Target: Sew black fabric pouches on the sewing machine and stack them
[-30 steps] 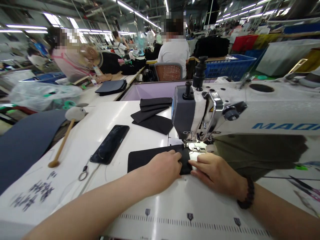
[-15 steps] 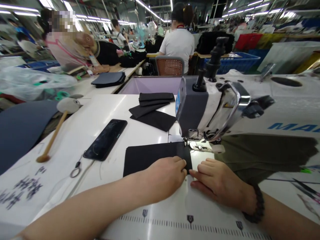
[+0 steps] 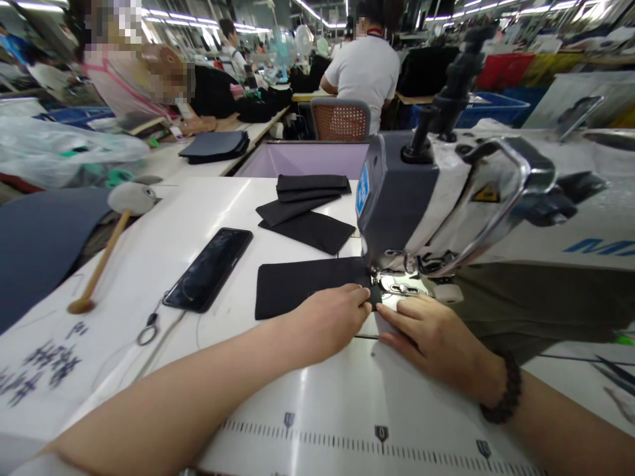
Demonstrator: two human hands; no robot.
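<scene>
A folded black cloth piece (image 3: 288,284) lies flat on the white table, its right end at the needle area of the sewing machine (image 3: 397,192). My left hand (image 3: 332,320) rests on the cloth's lower right part, fingers bent together and pressing on its edge. Just right of it, my right hand (image 3: 426,334) touches the cloth's right edge with the index fingertip, its thumb stretched out below and apart. The metal presser foot and plate (image 3: 401,285) sit right above my fingertips. More folded black pieces (image 3: 310,221) lie behind the cloth.
A phone (image 3: 208,270) with a ring strap lies left, beside a wooden-handled tool (image 3: 106,261). Dark olive fabric (image 3: 546,307) lies under the machine arm, with scissors (image 3: 615,373) at the far right. A ruler scale runs along the front. Other people sit behind.
The black cloth and both hands have moved away from me, further toward the presser foot. The camera view has also shifted slightly, with the machine appearing larger.
</scene>
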